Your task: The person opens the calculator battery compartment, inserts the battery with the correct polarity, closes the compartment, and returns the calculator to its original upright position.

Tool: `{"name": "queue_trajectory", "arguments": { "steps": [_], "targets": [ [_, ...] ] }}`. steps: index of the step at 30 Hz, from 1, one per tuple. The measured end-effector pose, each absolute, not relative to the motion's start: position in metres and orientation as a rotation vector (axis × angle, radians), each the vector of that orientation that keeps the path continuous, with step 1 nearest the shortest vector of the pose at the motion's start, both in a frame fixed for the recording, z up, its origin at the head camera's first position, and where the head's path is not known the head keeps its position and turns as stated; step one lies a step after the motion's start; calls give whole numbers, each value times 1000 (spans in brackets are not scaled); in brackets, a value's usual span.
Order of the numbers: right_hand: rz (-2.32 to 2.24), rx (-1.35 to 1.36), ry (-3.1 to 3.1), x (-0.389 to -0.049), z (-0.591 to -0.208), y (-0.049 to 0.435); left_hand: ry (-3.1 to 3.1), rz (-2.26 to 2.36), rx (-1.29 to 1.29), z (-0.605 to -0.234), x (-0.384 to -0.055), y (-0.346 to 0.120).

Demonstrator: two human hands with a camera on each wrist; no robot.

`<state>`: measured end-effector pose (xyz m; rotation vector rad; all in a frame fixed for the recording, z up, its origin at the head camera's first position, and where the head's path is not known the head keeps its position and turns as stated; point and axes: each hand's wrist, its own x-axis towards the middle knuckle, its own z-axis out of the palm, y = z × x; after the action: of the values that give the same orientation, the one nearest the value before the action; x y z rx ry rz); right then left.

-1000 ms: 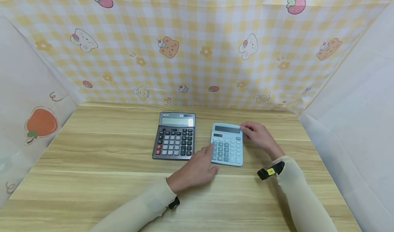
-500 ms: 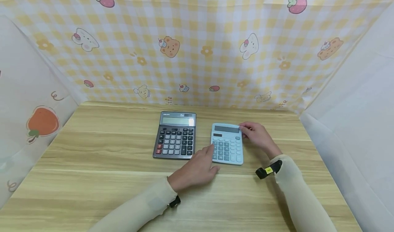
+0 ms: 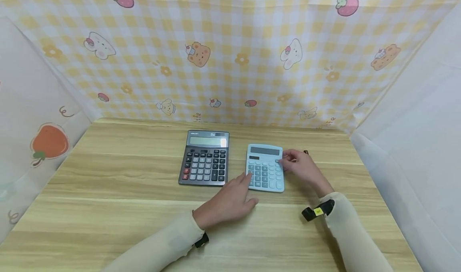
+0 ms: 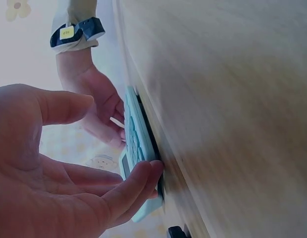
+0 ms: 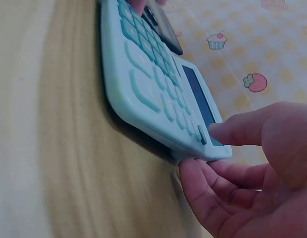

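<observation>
A light blue calculator [image 3: 264,186] lies face up on the wooden table. My right hand [image 3: 306,171] pinches its right edge near the screen end. In the right wrist view the thumb of that hand [image 5: 277,158] is over the face by the corner key, with the fingers curled against the edge and underside. My left hand [image 3: 230,202] rests its fingertips on the calculator's left edge, thumb held apart, as the left wrist view also shows with the hand [image 4: 59,193] beside the calculator [image 4: 138,124].
A larger dark grey calculator [image 3: 207,150] lies just left of the blue one. Wooden tabletop [image 3: 126,164] spreads around both. A yellow checked curtain [image 3: 230,79] hangs at the back, with white cloth walls [image 3: 414,115] on either side.
My right hand has slid a little toward me along the blue calculator's right edge, its thumb now by the corner key. The left hand has moved slightly nearer; both calculators stay in place.
</observation>
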<state>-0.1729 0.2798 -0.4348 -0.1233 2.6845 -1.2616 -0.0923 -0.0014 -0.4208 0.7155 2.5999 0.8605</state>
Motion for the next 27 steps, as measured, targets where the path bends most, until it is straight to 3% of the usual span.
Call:
{"name": "queue_trajectory", "arguments": {
  "steps": [27],
  "targets": [
    [-1405,103,2612,-180,-439,273,2563,920,702,-422,-106,2]
  ]
}}
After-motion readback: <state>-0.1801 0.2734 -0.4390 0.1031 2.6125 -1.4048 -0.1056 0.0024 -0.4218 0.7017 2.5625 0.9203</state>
